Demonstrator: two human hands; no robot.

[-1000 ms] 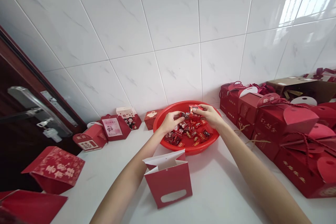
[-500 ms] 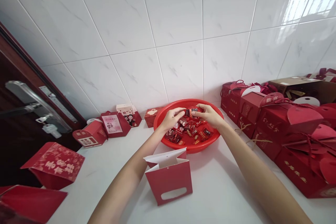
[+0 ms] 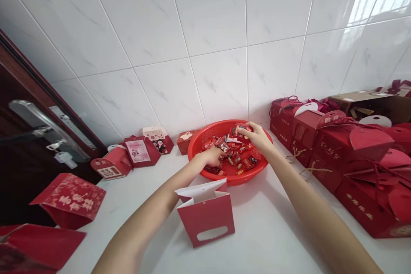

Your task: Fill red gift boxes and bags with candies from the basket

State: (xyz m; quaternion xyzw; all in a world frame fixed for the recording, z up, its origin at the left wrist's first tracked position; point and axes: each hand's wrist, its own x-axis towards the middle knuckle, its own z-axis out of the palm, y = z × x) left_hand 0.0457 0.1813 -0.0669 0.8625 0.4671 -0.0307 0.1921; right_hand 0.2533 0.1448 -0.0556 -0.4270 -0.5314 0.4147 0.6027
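A red plastic basket holds wrapped candies and a few peanuts. Over its left side, my left hand reaches down among the candies, its fingers apart and partly hidden. My right hand is at the basket's right rear and grips red-wrapped candies between thumb and fingers. In front of the basket, between my forearms, stands a red paper gift box. Its top is open and an oval window shows on its front.
Red gift boxes with handles and cords are stacked along the right. Smaller decorated boxes line the wall at left, and more red boxes lie by the door handle. A cardboard carton sits at the far right.
My hands were close together above the basket's rear with wrapped candies between them. The left has dropped down and forward into the candies; the right has moved slightly right, still holding wrapped candies.
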